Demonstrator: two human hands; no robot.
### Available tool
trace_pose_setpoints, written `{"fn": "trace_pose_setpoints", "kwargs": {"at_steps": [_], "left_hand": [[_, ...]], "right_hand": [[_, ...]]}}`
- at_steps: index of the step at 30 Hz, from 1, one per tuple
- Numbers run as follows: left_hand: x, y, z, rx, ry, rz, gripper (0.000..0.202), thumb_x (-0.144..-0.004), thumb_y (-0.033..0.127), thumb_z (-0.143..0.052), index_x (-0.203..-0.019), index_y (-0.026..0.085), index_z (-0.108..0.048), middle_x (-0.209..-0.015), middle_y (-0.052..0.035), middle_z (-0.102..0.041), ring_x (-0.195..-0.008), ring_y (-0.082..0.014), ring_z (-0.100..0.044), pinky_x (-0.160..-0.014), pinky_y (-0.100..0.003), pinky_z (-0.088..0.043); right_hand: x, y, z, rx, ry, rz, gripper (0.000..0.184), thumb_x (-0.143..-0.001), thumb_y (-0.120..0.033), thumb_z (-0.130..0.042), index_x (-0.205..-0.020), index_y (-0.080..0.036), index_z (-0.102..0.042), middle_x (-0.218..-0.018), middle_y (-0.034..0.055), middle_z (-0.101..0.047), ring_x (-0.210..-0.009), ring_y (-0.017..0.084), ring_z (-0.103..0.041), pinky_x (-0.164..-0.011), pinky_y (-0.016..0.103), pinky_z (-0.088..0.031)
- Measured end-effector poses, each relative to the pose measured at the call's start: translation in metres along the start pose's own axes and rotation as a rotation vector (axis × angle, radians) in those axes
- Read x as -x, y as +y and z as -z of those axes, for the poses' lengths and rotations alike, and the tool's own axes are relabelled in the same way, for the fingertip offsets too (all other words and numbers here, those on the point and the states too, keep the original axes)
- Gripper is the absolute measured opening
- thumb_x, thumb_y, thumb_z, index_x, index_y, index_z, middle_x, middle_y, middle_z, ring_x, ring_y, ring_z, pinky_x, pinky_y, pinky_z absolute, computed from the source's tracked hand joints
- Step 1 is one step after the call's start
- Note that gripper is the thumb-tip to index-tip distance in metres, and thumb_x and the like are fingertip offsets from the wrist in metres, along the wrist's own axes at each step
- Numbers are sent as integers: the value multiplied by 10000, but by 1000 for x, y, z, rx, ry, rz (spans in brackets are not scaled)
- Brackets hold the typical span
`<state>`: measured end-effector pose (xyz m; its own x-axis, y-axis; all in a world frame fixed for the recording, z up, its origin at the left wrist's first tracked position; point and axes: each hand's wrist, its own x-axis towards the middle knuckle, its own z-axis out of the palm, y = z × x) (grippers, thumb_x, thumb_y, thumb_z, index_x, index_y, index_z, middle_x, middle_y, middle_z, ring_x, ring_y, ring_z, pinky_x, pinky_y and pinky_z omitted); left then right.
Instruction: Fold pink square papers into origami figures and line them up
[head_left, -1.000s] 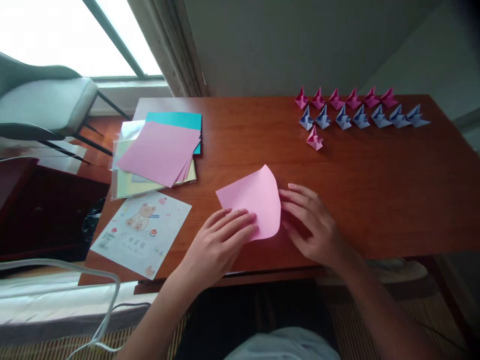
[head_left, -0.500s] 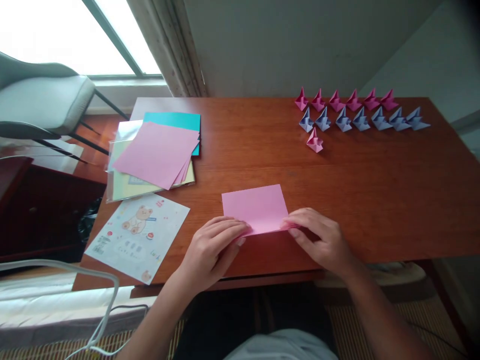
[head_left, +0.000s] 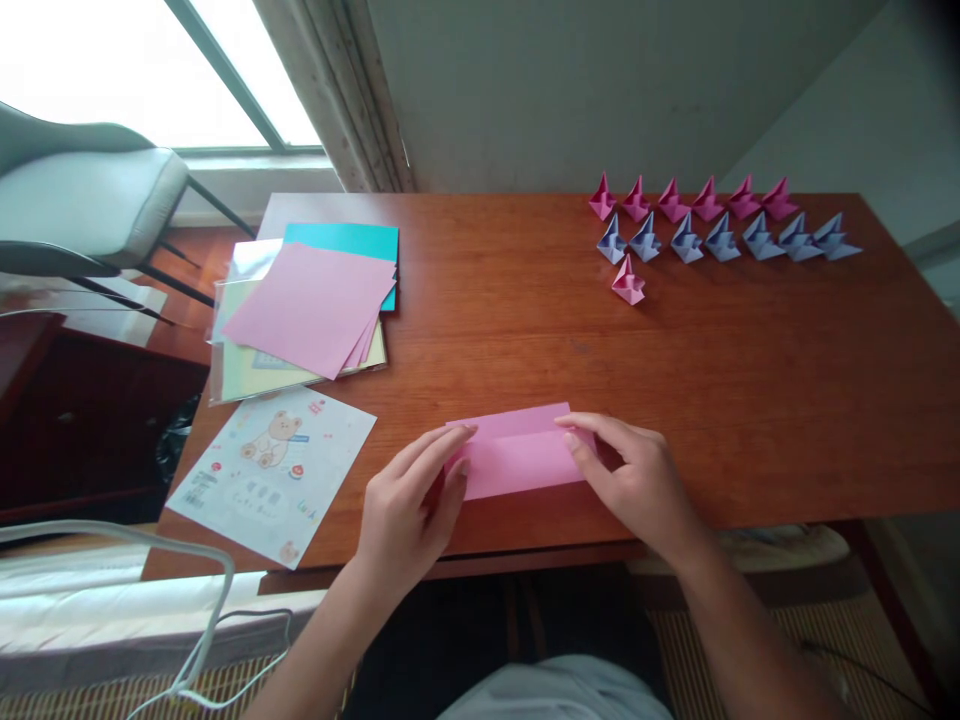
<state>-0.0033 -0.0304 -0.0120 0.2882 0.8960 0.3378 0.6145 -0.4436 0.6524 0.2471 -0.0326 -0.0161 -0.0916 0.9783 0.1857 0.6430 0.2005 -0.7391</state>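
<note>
A sheet of pink origami paper [head_left: 525, 465] with a crease running across it lies at the table's front, between my hands. My left hand [head_left: 416, 490] is at its left end, fingertips on the far part and thumb lower down, gripping the sheet loosely. At the right end my right hand [head_left: 630, 475] holds it with thumb and fingers close together near the upper corner. The fingers hide both ends of the paper.
To the left lie a stack of pink sheets [head_left: 315, 305], a teal sheet [head_left: 345, 238] and a bear-printed sheet [head_left: 274, 480]. Rows of folded magenta [head_left: 673, 202] and lavender [head_left: 686, 240] paper pieces stand at the back right, with one pink piece [head_left: 628, 283] before them.
The pink paper has come nearer to me, and its crease now lies across the middle with a panel on either side. Both hands have shifted their fingers up its ends.
</note>
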Motion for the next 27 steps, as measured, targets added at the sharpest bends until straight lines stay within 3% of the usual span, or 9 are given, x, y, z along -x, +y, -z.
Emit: {"fn": "trace_pose_setpoints", "kwargs": {"at_steps": [2, 4, 7, 9, 15, 22, 27], "left_hand": [[2, 13, 0, -145, 47, -32, 428, -910, 133, -595, -1325, 238, -597, -1337, -121, -678, -1223, -269, -642, -1051, -473, -522], [6, 29, -1, -267, 16, -131, 489, -870, 132, -631, -1349, 216, -584, -1394, -150, -638, -1306, -314, -577, -1118, -554, -441], [13, 50, -8, -355, -144, -240, 436, -888, 227, -619, -1323, 195, -614, -1452, -160, -593, -1367, -347, -523, -1146, -563, -395], [17, 56, -16, -392, -247, -242, 432, -920, 326, -586, -1322, 170, -627, -1497, -176, -544, -1385, -371, -501, -1153, -575, -373], [24, 48, -34, -409, -337, -221, 544, -946, 477, -563, -1392, 167, -584, -1527, -161, -516, -1406, -378, -471, -1186, -571, -281], [26, 41, -35, -384, -371, -185, 554, -952, 484, -579, -1422, 190, -553, -1570, -124, -469, -1422, -348, -457, -1235, -523, -197], [25, 39, -37, -369, -363, -191, 546, -946, 480, -594, -1410, 194, -566, -1554, -118, -493, -1413, -346, -469, -1237, -518, -198]], "right_hand": [[-4, -1, -1, -14, -20, -40, 169, -943, -252, -594, -1054, -263, -720, -1020, 22, -799, -906, 225, -765, -786, 338, -609], [-9, -2, -2, -8, -47, -64, 172, -936, -247, -602, -1058, -252, -722, -1017, 17, -800, -883, 217, -766, -782, 330, -605], [-13, -3, -4, 67, -72, -59, 184, -931, -230, -592, -1062, -234, -720, -1035, 37, -796, -901, 237, -761, -812, 365, -596], [-12, -2, -5, 146, -70, -41, 187, -938, -223, -573, -1060, -224, -714, -1046, 62, -789, -911, 259, -753, -813, 398, -586], [-1, 0, 1, 325, -57, 27, 144, -932, -198, -580, -1031, -219, -682, -947, 72, -731, -880, 272, -682, -826, 434, -547], [1, -5, 9, 450, -123, -26, 373, -896, -204, -674, -1261, -167, -603, -1168, 107, -666, -1085, 301, -617, -945, 438, -524], [-3, -12, 8, 505, -163, -20, 364, -902, -194, -684, -1256, -160, -608, -1150, 107, -671, -1064, 293, -617, -936, 432, -525]]}}
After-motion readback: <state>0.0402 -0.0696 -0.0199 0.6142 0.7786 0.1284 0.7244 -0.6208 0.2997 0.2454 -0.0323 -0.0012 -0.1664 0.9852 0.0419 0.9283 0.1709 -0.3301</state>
